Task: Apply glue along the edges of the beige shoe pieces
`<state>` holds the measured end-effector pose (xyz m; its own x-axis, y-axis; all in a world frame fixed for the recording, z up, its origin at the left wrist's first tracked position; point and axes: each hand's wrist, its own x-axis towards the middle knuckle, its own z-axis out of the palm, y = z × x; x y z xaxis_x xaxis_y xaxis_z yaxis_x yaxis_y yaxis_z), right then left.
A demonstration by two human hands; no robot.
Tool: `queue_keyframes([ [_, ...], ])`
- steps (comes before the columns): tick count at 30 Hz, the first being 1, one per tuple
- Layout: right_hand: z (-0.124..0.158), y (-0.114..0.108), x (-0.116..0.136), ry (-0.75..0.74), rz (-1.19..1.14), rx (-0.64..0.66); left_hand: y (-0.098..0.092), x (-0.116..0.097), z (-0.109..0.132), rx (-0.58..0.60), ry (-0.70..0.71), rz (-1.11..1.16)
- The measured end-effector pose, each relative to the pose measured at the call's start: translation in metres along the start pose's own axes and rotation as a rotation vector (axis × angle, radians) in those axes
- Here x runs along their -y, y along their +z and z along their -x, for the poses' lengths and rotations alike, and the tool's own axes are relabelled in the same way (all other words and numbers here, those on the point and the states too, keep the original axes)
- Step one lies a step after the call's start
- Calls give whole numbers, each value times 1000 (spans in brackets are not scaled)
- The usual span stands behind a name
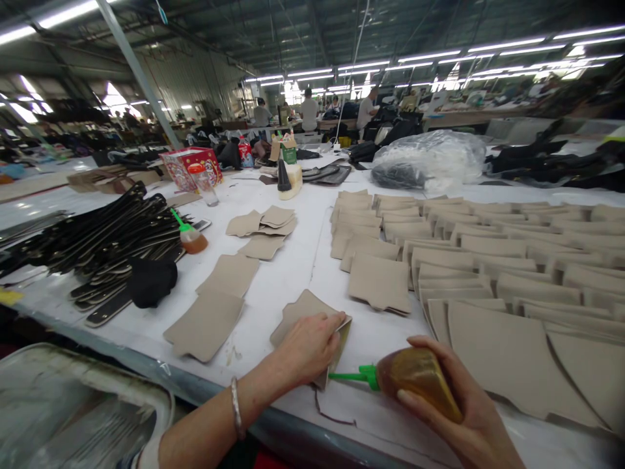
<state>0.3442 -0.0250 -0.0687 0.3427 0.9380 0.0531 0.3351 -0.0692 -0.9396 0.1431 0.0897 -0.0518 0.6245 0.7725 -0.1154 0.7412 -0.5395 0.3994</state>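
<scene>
My left hand [312, 345] presses down on a small stack of beige cut pieces [303, 309] near the table's front edge, fingers curled over the top piece's right edge and lifting it. My right hand [463, 417] is wrapped round an amber glue bottle [415, 381] lying sideways, its green nozzle [351, 376] pointing left at the lifted edge. A metal bangle sits on my left wrist.
Rows of overlapping beige pieces [488, 260] cover the white table [293, 260] at right; loose beige pieces [215, 306] lie at left. Black straps [107, 241], a second glue bottle [191, 238], a red box [190, 166], a plastic bag [430, 156] stand farther off. People work at the back.
</scene>
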Motion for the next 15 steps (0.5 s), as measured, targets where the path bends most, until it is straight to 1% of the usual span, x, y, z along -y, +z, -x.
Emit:
queue_keyframes([
  [3,3,1,1,25,-20,27,1,1,0,3,7,6],
  [7,6,1,5,38,15,-8,2,1,0,2,5,3],
  [10,7,0,7,45,-36,33,2,1,0,4,3,8],
  [12,6,-1,6,37,-34,44,2,1,0,4,4,14],
  [15,1,-2,2,-17,37,0,3,1,0,3,7,10],
])
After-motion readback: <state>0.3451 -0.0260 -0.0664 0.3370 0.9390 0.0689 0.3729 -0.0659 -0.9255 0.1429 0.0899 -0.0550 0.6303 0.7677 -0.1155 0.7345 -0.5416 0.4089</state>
